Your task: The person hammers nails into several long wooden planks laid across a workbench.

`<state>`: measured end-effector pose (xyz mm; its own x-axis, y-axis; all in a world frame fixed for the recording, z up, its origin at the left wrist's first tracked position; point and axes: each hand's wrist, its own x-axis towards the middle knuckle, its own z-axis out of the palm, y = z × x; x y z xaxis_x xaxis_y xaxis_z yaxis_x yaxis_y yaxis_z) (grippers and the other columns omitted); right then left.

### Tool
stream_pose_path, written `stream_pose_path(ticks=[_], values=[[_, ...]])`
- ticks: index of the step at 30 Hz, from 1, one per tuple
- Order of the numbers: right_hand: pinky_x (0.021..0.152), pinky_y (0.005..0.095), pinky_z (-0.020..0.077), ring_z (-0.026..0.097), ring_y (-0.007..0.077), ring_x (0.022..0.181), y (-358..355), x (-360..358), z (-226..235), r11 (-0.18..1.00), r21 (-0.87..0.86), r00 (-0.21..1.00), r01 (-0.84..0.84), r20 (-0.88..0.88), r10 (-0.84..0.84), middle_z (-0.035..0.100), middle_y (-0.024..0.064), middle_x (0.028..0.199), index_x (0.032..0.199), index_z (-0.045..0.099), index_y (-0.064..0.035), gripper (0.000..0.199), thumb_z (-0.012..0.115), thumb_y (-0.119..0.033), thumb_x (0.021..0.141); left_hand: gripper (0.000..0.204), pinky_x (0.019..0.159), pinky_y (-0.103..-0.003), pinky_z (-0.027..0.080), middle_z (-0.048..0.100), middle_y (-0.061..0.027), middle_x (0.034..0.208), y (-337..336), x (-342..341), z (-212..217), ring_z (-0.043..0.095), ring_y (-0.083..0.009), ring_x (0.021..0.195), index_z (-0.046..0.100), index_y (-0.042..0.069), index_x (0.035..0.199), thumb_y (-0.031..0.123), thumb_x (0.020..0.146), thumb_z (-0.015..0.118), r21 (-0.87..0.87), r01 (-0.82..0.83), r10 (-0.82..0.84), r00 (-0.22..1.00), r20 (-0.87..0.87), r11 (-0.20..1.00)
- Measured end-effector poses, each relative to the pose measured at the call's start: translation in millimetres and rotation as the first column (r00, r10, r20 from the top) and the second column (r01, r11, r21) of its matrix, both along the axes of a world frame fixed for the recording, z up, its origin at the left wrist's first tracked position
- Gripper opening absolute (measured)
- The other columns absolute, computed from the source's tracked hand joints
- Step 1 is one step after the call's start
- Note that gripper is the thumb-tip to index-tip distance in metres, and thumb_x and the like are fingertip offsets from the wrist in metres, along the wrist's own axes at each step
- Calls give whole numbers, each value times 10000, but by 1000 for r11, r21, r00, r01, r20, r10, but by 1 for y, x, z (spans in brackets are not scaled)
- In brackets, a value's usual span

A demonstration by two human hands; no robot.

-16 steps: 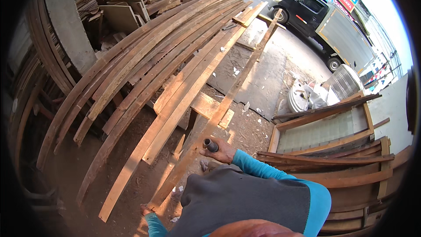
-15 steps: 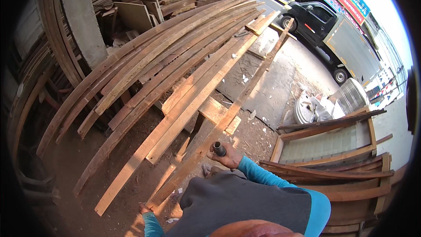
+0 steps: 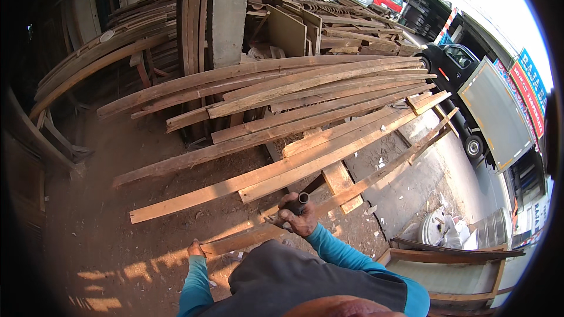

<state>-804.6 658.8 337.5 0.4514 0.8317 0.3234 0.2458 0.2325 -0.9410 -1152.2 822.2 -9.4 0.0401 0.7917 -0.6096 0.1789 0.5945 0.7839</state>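
My right hand [image 3: 298, 217] is closed around a short dark tube-like tool [image 3: 301, 199], held just above a long narrow wooden plank [image 3: 352, 191]. That plank runs from near my body out to the upper right. My left hand [image 3: 195, 249] grips the near end of the same plank, low at centre left. Both forearms wear blue sleeves. Just beyond my hands lies a stack of long curved planks [image 3: 305, 111], fanned out across the dirt floor.
A concrete pillar [image 3: 230, 12] stands behind the stack, with more boards [image 3: 106, 53] leaning at the left. A dark truck [image 3: 487, 111] is parked on the pavement at right, vans farther back. Wooden frames [image 3: 446, 258] and a metal drum [image 3: 493, 229] sit at lower right.
The view has swung left, so the plank stack now lies more crosswise. My right hand still holds the dark tool over the plank, and my left hand shows more fully at the plank's end.
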Motion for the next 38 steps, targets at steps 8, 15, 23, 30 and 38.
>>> stream_pose_path(ticks=[8,15,23,30,38], values=[[651,279,462,545,120,702,68,-85,10,981,26,932,-192,-308,190,577,46,795,1018,553,-6,201,660,-137,908,713,476,-453,537,700,-214,814,-5,11,35,686,-347,584,652,-53,1034,626,952,448,-91,-32,39,996,80,995],[490,281,415,489,117,522,101,-158,-33,933,-5,853,-360,-407,327,528,39,619,840,523,-32,201,653,-148,939,713,1058,-453,408,522,-293,1393,4,-27,-51,526,-452,1259,595,-22,1290,578,971,378,114,187,-181,981,-67,976],[553,237,397,485,60,597,115,-214,-59,903,-185,900,-387,-289,326,556,-11,656,797,583,-33,204,701,-158,907,646,1002,-410,453,643,-275,1229,5,-1,52,621,-368,1150,653,-35,1177,526,1001,383,-73,216,-216,976,8,974],[614,346,477,532,190,627,92,-156,-74,954,144,813,-265,-499,301,546,93,687,888,516,-4,164,619,-131,898,630,987,-416,461,658,-286,1173,3,-8,-15,623,-405,1118,668,-22,1124,533,985,403,98,242,-218,953,-211,965],[562,239,401,499,65,598,88,-235,-12,929,-277,967,-248,-124,221,565,-1,631,732,590,-47,270,704,-198,926,610,1042,-464,431,610,-307,1246,14,-24,-40,578,-425,1201,637,-13,1202,516,988,420,147,760,-552,577,-602,633]])
